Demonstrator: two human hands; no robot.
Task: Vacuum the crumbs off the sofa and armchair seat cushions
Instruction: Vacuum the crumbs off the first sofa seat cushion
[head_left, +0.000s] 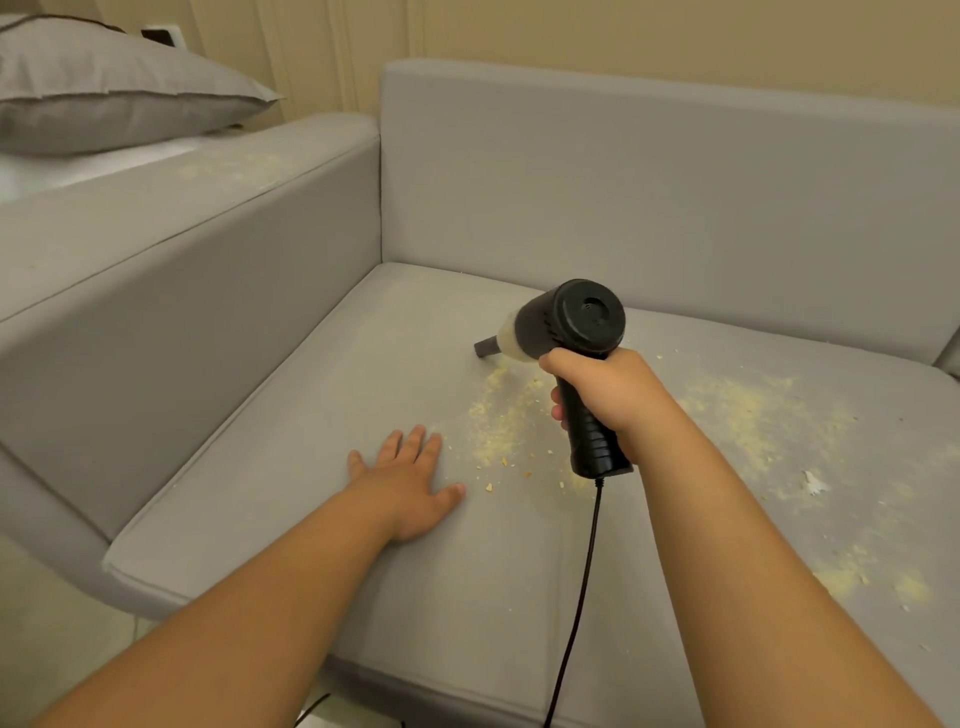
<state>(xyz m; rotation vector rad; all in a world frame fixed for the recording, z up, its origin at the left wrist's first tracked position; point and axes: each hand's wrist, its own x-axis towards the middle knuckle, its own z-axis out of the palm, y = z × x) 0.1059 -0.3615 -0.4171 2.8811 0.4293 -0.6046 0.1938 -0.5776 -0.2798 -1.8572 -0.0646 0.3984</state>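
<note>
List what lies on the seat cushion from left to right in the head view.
left hand → crumb patch → vacuum held by right hand → bigger crumb patch → white scrap

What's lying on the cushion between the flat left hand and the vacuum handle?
In the head view, a strip of yellow crumbs lies on the grey cushion between the left hand and the vacuum gripped by the right hand.
</note>
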